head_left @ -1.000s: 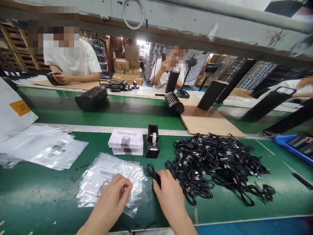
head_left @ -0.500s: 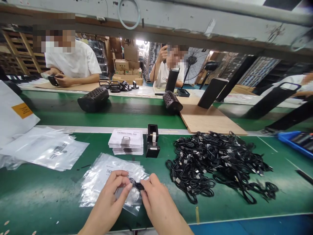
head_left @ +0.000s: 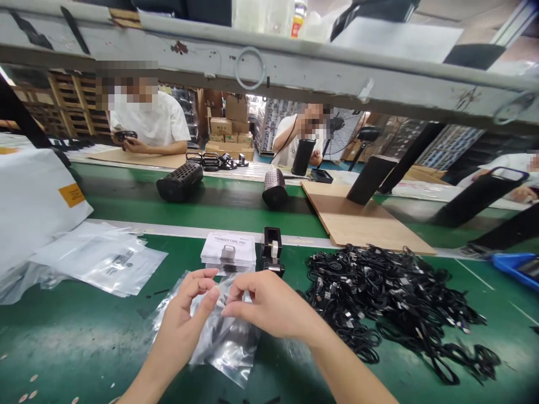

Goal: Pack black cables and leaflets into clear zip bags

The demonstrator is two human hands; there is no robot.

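Observation:
Both my hands are at a clear plastic bag (head_left: 236, 359) over the pile of bags on the green bench. My left hand (head_left: 185, 314) pinches the bag's upper edge between thumb and fingers. My right hand (head_left: 269, 306), fingers curled, pinches the same bag close to my left fingertips. A dark shape shows blurred through the plastic below my fingers; its outline is unclear. Just beyond stands a stack of printed manuals (head_left: 228, 248), beside a black tape dispenser (head_left: 272, 251). A large heap of black cables (head_left: 379, 297) lies to the right of my hands.
At left lie flat plastic bags (head_left: 113, 261) and a white sack (head_left: 37, 213). Black perforated speakers (head_left: 180, 182) rest on the green belt, with a wooden board (head_left: 366, 216) to their right. A blue bin (head_left: 516, 269) stands at far right. Co-workers sit across the belt.
The black cable between my fingers is no longer in plain sight; both hands now grip the plastic bag. My view has tilted up. The speaker near the board has shifted left along the belt.

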